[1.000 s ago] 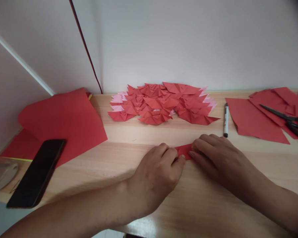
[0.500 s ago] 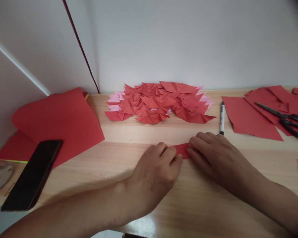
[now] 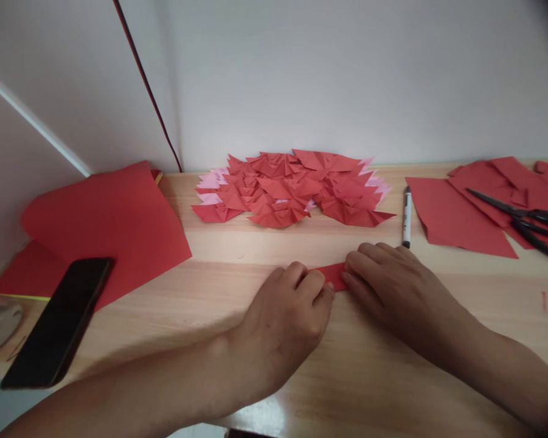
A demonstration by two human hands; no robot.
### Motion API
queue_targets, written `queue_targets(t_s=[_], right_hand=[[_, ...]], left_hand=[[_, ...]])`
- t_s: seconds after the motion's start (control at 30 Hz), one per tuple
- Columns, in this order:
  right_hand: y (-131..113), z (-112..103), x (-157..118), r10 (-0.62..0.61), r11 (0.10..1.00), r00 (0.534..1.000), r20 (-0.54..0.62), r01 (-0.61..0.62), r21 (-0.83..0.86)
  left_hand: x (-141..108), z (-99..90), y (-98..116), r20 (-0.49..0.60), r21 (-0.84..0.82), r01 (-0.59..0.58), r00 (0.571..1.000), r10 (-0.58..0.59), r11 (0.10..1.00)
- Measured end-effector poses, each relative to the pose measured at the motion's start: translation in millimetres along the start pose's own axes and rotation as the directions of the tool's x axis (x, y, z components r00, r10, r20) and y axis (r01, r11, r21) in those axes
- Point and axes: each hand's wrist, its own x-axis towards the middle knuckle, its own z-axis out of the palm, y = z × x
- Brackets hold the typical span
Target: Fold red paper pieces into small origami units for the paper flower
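A narrow strip of red paper lies flat on the wooden table, showing only between my two hands. My left hand is closed on its left end, fingers curled and thumb pressed against the near edge. Over the right end my right hand bends its fingers, closed on the paper there. Both ends of the strip are hidden under the fingers. Just beyond my right hand is a black-and-white marker. Farther back sits a pile of folded red and pink paper pieces.
At the left, large red sheets lie with one curled over, and a black phone rests on their corner. Cut red paper and black-handled scissors are at the right. A white wall borders the table's back.
Both hands keep their hold on the red paper strip with almost no movement. The whole view has shifted very slightly.
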Motion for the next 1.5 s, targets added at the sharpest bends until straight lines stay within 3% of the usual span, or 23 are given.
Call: queue_targets(t_s=[0.3, 0.47, 0.7, 0.83, 0.93, 1.1, 1.3, 1.5], right_hand=[[0, -2, 0, 0.003, 0.999, 1.0, 0.012, -0.003, -0.036], [-5, -3, -1, 0.028, 0.991, 1.0, 0.006, -0.027, -0.129], [2, -1, -4, 0.079, 0.985, 0.997, 0.014, -0.076, -0.154], [5, -10, -9, 0.005, 0.997, 1.0, -0.01, -0.006, -0.072], [-5, -20, -16, -0.1, 0.995, 0.991, -0.085, 0.099, -0.012], [-27, -23, -28, -0.197, 0.976, 0.979, -0.044, 0.192, -0.105], [-31, -20, -35, -0.179, 0.954, 0.984, 0.007, 0.176, -0.244], [-28, -21, -39, -0.163, 0.947, 0.987, 0.018, 0.161, -0.277]], left_hand=[[-6, 0.8, 3, 0.068, 0.064, -0.02, 0.998, 0.015, 0.998], [-7, -2.7, 3, 0.053, 0.106, -0.104, 0.994, 0.099, 0.989], [-7, -5.8, 4, 0.054, 0.121, -0.1, 0.994, 0.094, 0.988], [-7, -7.8, 4, 0.052, 0.12, -0.101, 0.994, 0.095, 0.988], [-6, -7.1, 4, 0.057, 0.106, -0.09, 0.995, 0.085, 0.99], [-6, -6.9, 3, 0.052, 0.097, -0.09, 0.995, 0.085, 0.991], [-4, -11.3, 2, 0.082, 0.136, -0.103, 0.992, 0.092, 0.985], [-5, -14.3, 1, 0.083, 0.143, -0.115, 0.991, 0.104, 0.983]])
